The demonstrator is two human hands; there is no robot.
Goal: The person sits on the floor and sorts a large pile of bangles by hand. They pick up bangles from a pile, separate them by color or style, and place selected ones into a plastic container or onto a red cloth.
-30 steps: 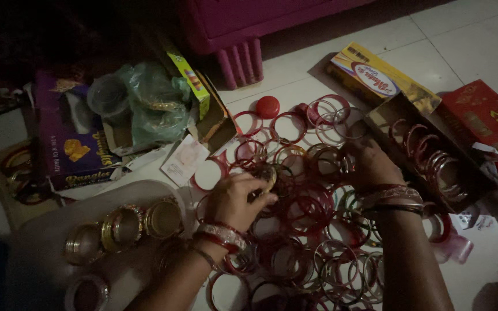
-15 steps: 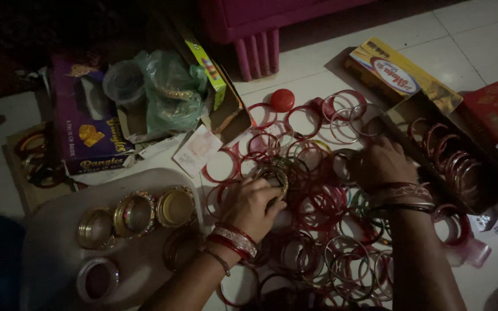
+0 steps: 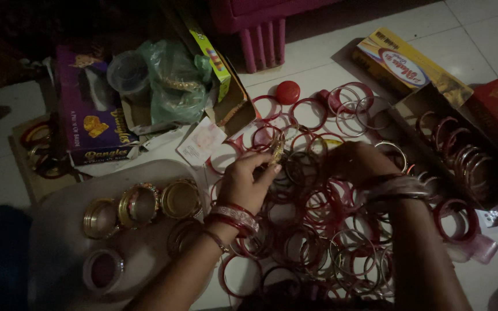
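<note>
A heap of loose bangles (image 3: 312,224), mostly red with some gold and green, covers the white tiled floor. My left hand (image 3: 243,184) pinches a small stack of gold bangles (image 3: 276,152) lifted above the heap. My right hand (image 3: 355,161) rests palm down on the heap, fingers curled among the bangles; what it grips is hidden. Both wrists wear red and gold bangles.
A white tray (image 3: 59,230) at lower left holds several bangle stacks (image 3: 139,204). A purple box (image 3: 90,124), a green plastic bag (image 3: 174,86), a red cap (image 3: 287,92), a yellow box (image 3: 410,66) and an open cardboard box of bangles (image 3: 456,150) surround the heap. Pink furniture (image 3: 260,29) stands behind.
My left hand has lifted the gold bangles up off the heap. My right hand has drawn left and closer in over the pile. The view has shifted a little.
</note>
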